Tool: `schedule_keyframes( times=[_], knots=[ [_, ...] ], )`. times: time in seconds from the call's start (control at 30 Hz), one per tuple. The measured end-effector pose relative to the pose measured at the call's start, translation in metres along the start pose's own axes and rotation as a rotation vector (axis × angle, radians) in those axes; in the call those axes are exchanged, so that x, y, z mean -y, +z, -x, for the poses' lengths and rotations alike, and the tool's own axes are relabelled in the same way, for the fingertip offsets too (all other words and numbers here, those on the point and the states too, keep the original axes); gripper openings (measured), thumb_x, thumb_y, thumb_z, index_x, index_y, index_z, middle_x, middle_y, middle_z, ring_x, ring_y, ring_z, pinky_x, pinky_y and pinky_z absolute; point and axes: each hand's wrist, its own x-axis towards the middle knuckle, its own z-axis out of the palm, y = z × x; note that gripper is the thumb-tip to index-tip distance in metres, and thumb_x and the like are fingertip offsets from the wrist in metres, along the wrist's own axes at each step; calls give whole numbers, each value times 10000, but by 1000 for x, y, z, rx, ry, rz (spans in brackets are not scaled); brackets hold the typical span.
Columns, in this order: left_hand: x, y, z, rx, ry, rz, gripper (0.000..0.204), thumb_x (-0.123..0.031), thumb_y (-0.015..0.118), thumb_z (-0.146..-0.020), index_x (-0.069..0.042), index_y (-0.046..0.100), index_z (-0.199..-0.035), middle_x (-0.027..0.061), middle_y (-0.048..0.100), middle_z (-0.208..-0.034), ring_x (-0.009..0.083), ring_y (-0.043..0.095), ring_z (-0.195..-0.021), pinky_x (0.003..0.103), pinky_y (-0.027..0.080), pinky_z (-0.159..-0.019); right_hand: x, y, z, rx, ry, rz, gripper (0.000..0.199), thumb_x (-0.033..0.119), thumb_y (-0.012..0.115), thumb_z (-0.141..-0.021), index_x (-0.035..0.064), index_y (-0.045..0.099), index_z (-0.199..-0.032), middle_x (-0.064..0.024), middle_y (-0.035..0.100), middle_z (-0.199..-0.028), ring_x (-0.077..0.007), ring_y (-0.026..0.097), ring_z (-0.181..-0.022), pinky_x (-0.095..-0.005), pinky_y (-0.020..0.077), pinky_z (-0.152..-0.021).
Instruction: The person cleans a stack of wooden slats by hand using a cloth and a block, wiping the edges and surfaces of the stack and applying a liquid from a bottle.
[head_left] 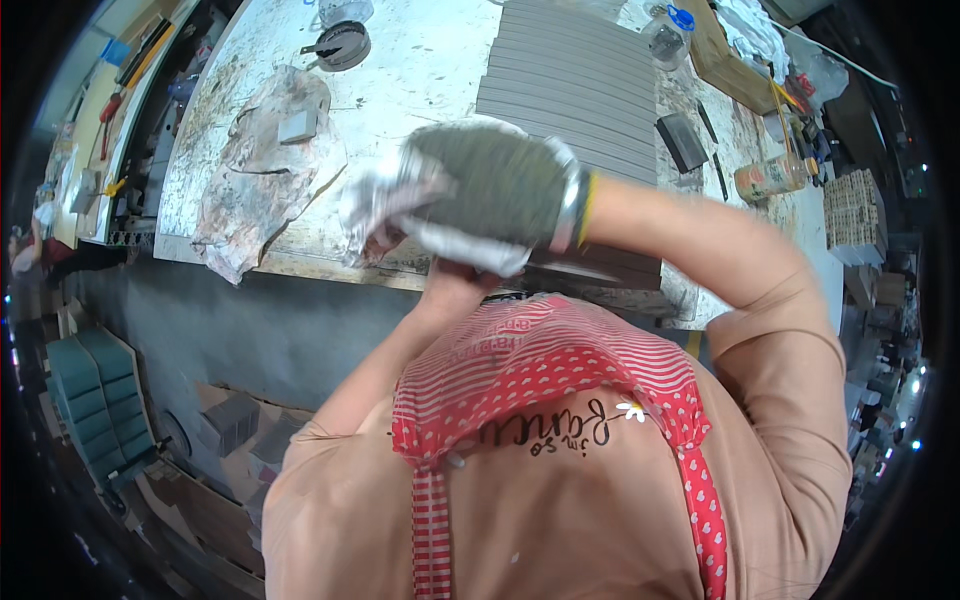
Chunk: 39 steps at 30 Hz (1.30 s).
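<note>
My right hand [500, 185] wears a grey knit glove with a pale coated palm and is raised in front of my chest, above the near edge of the workbench [420, 70]. Its fingers are curled around a crumpled whitish glove [378, 208] that sticks out to the left. My left forearm rises from below, and my bare left wrist [452, 285] meets the underside of the right hand. The left hand itself is hidden under the gloved one. A red striped apron [540, 370] covers my chest.
On the stained white bench lies a stack of grey slabs [580, 80], a crumpled stained sheet [265, 175] carrying a small grey block [297, 125], a round black dish [343, 45], a blue-lidded jar [668, 30] and a can [765, 178]. Green moulded pieces [95, 400] are stacked on the floor at left.
</note>
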Motion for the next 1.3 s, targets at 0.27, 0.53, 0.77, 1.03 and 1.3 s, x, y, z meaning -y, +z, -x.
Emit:
schedule_keyframes(
  times=[0.27,0.53,0.77,1.03,1.3],
  knots=[
    [-6,3,-7,-399,512,-66,1065,-315,793,-687,13,131,-1454,220,210,-1496,392,288,-1348,426,302,-1078,-20,-46,73,374,391,-69,409,287,603,-819,67,579,-1163,-131,612,-1099,-236,575,-1076,-354,449,-931],
    [9,2,-6,-177,264,59,588,-289,727,-745,-13,543,-1231,221,570,-1205,349,554,-1117,408,426,-956,-6,3,7,-88,-26,118,250,278,495,-838,89,632,-927,-115,628,-977,-279,599,-937,-387,473,-835],
    [8,13,-5,-364,398,32,968,-227,757,-700,8,187,-1446,233,279,-1460,383,295,-1347,427,263,-1096,7,-37,69,-121,-287,381,295,148,523,-800,5,592,-1048,-191,636,-1013,-257,634,-974,-401,525,-830],
    [41,10,-8,-271,345,-133,932,-323,833,-628,2,367,-1368,224,405,-1372,363,395,-1270,437,324,-1051,3,-28,6,-65,45,-111,198,208,575,-817,89,621,-969,-148,611,-1074,-280,615,-960,-414,489,-819],
    [-17,-17,-12,-282,410,47,1393,-404,863,-524,-14,-93,-1458,233,-2,-1526,386,77,-1414,456,149,-1145,-56,-92,110,-16,300,-55,323,162,543,-882,65,537,-1190,-86,603,-1150,-185,580,-1078,-340,445,-947]
  ],
)
